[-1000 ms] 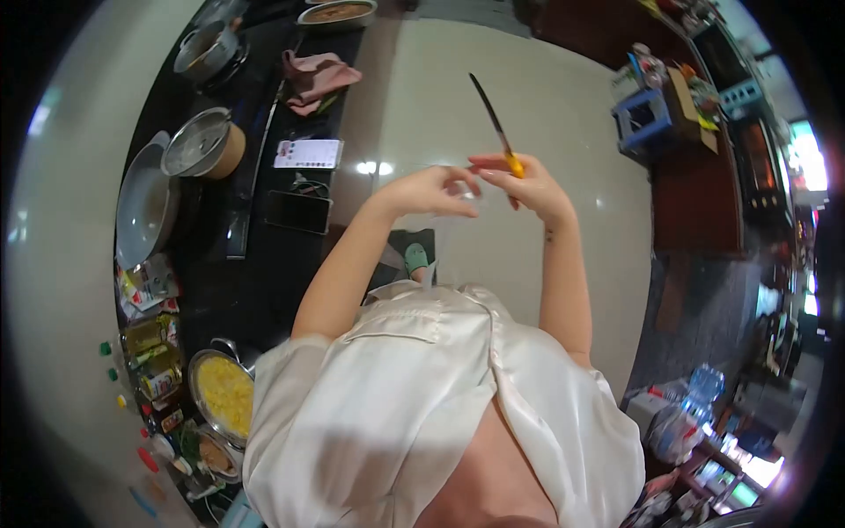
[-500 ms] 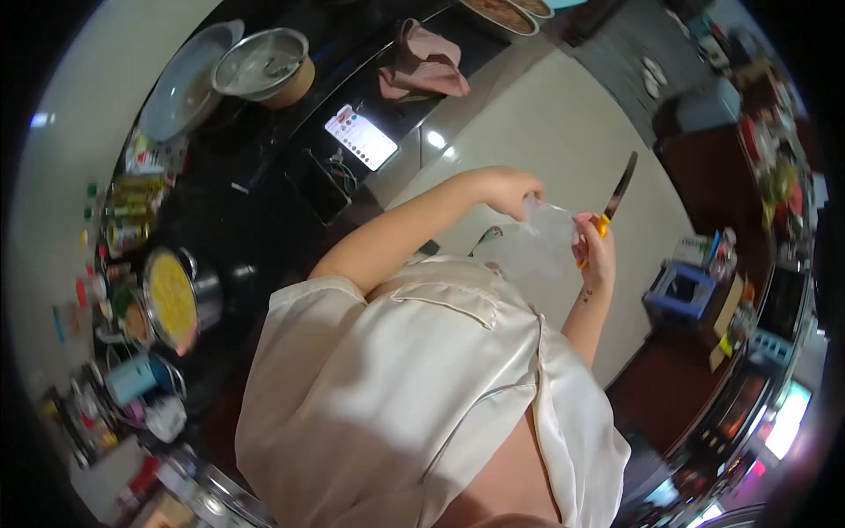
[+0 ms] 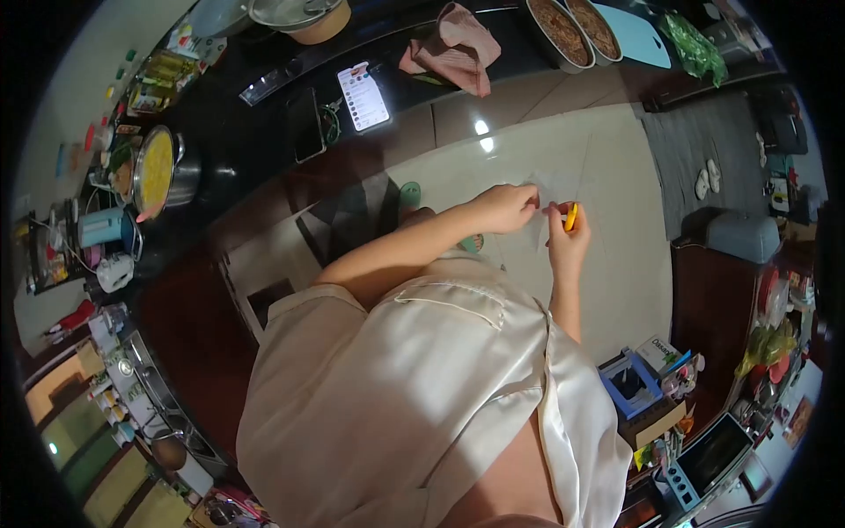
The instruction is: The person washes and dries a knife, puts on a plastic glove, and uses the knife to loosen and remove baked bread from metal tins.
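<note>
My left hand [image 3: 508,209] reaches across from the left with its fingers closed on the edge of a clear plastic bag [image 3: 534,231]. The thin plastic hangs between my two hands and is hard to see against the pale floor. My right hand [image 3: 569,242] is closed around the yellow handle of a knife [image 3: 570,216], its thumb and fingertips close to the plastic. Its blade cannot be made out now. Both hands are held out in front of my body, above the floor.
On the black counter [image 3: 238,158] are a lit phone [image 3: 363,97], a dark phone [image 3: 308,128], a pink cloth [image 3: 458,48], a pot of yellow food [image 3: 158,172] and two filled oval trays [image 3: 561,35]. A blue-framed box [image 3: 629,383] stands at the right.
The view has turned, bringing the trays and my slippers into sight. My hands have come closer together, the knife has tilted so its blade no longer shows, and the plastic looks less spread out.
</note>
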Available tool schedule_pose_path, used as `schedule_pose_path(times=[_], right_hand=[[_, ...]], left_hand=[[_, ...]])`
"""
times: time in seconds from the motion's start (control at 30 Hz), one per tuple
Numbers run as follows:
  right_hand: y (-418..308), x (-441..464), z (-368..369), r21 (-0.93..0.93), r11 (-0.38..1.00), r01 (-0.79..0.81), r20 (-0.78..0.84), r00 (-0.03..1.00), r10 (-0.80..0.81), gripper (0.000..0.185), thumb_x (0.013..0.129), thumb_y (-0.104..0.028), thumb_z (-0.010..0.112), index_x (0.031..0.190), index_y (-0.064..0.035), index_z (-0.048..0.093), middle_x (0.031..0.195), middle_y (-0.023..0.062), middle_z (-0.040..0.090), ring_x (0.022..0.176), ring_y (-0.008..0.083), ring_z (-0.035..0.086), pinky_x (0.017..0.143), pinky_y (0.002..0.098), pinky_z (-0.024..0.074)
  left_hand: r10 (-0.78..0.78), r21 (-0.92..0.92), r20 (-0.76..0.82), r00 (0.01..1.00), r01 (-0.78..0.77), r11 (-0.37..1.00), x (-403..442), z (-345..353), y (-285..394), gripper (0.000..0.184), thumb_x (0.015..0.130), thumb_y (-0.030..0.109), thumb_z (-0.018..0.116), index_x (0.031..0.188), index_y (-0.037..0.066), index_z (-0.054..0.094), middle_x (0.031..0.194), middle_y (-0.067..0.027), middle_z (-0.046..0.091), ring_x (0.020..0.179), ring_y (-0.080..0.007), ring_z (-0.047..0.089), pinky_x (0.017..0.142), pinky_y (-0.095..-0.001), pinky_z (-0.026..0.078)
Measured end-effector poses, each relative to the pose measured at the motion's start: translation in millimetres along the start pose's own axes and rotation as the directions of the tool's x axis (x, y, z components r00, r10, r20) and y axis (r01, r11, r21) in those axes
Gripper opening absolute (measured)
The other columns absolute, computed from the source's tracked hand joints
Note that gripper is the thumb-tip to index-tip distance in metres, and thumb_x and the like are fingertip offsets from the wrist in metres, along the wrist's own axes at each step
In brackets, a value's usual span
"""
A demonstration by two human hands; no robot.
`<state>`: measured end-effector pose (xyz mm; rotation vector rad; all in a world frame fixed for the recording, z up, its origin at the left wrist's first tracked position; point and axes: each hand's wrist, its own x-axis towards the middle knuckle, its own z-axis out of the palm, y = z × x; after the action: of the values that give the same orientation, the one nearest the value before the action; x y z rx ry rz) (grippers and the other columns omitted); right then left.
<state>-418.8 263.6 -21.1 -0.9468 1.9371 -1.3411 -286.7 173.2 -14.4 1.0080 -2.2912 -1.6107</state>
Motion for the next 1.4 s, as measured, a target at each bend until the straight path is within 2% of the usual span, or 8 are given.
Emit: schedule_pose_path(times=[0.2, 0.3, 0.47, 0.6, 0.87, 1.0, 1.1, 1.4], right_hand=[[-13.0, -15.2, 20.3, -0.143, 0.988, 0.058, 0.092, 0.995, -0.045, 0.014, 0.073, -0.008, 0.062, 0.075, -0.0006, 0.052, 0.062, 0.0041, 0.054, 0.057, 0.0079, 0.045, 0.052, 0.0241, 0.0398], [-12.3, -5.1, 26.8, -0.248, 0.965, 0.086, 0.048, 0.996, -0.077, 0.018, 0.072, -0.01, 0.063, 0.077, -0.0009, 0.049, 0.063, 0.0095, 0.057, 0.054, 0.0171, 0.052, 0.052, 0.0298, 0.0422], [-26.5, 13.8, 33.0, -0.357, 0.931, 0.07, 0.044, 0.997, -0.058, 0.022, 0.071, -0.013, 0.066, 0.082, -0.0017, 0.049, 0.067, 0.013, 0.058, 0.056, 0.0275, 0.053, 0.053, 0.0346, 0.0426], [-32.2, 18.1, 44.9, -0.448, 0.875, 0.181, 0.058, 0.983, -0.174, 0.021, 0.072, -0.012, 0.064, 0.084, -0.0023, 0.049, 0.068, 0.0153, 0.057, 0.058, 0.0314, 0.054, 0.054, 0.0354, 0.0433], [-29.4, 20.3, 56.2, -0.363, 0.926, 0.101, 0.046, 0.995, -0.09, 0.022, 0.074, -0.014, 0.064, 0.089, -0.0048, 0.051, 0.07, 0.0174, 0.058, 0.067, 0.0357, 0.06, 0.056, 0.0384, 0.0455], [-33.4, 27.2, 54.6, -0.433, 0.869, 0.24, 0.078, 0.97, -0.229, 0.027, 0.073, -0.014, 0.065, 0.095, -0.0062, 0.051, 0.075, 0.0181, 0.06, 0.068, 0.0363, 0.06, 0.057, 0.0416, 0.0466], [-45.0, 20.9, 58.2, -0.424, 0.867, 0.261, 0.083, 0.965, -0.25, 0.028, 0.07, -0.01, 0.065, 0.094, -0.0051, 0.052, 0.077, 0.0173, 0.06, 0.066, 0.0368, 0.059, 0.056, 0.0392, 0.0468], [-41.8, 20.3, 46.6, -0.339, 0.889, 0.308, 0.111, 0.951, -0.287, 0.026, 0.071, -0.015, 0.065, 0.092, -0.008, 0.05, 0.079, 0.0147, 0.061, 0.069, 0.0358, 0.059, 0.058, 0.042, 0.0467]], left_hand=[[-0.06, 0.455, 0.194, 0.979, -0.036, 0.89, 38.6, 4.5, -39.6, 0.026, 0.077, 0.016, 0.056, 0.1, 0.007, 0.064, 0.081, -0.02, 0.063, 0.069, -0.0301, 0.062, 0.066, -0.0361, 0.049], [-0.281, 0.007, 0.09, 0.955, 0.282, 0.959, 43.7, -10.7, -17.4, 0.022, 0.077, 0.011, 0.055, 0.096, 0.006, 0.067, 0.077, -0.0166, 0.065, 0.069, -0.0218, 0.063, 0.063, -0.0329, 0.05], [-0.311, -0.897, 0.15, 0.939, 0.261, 0.356, 51.5, 3.1, -30.7, 0.027, 0.078, 0.0, 0.049, 0.101, -0.003, 0.062, 0.081, -0.0115, 0.064, 0.067, -0.0169, 0.061, 0.065, -0.0293, 0.05], [-0.32, -0.941, 0.241, 0.916, 0.302, 0.156, 64.0, 11.3, -43.4, 0.018, 0.089, 0.014, 0.053, 0.099, 0.003, 0.06, 0.085, -0.0049, 0.061, 0.075, -0.0141, 0.058, 0.069, -0.0265, 0.048], [-0.371, -0.828, 0.205, 0.906, 0.363, 0.428, 73.8, 2.3, -59.2, 0.027, 0.089, 0.032, 0.056, 0.099, 0.007, 0.058, 0.09, -0.0043, 0.061, 0.077, -0.0153, 0.06, 0.07, -0.0277, 0.05], [-0.013, -0.935, 0.348, 0.937, 0.348, 0.072, 70.3, -7.9, -69.3, 0.024, 0.09, 0.019, 0.044, 0.107, 0.005, 0.053, 0.104, -0.013, 0.058, 0.094, -0.0226, 0.059, 0.08, -0.0338, 0.049], [0.145, -0.934, 0.345, 0.927, 0.325, 0.149, 76.7, -23.8, -58.4, 0.032, 0.092, 0.024, 0.043, 0.118, 0.006, 0.047, 0.115, -0.0142, 0.052, 0.104, -0.0241, 0.054, 0.086, -0.036, 0.046], [0.031, -0.916, 0.401, 0.916, 0.401, -0.007, 69.7, -30.9, -44.1, 0.053, 0.094, 0.044, 0.035, 0.136, 0.011, 0.032, 0.131, -0.0141, 0.043, 0.117, -0.0293, 0.044, 0.099, -0.0419, 0.036]])
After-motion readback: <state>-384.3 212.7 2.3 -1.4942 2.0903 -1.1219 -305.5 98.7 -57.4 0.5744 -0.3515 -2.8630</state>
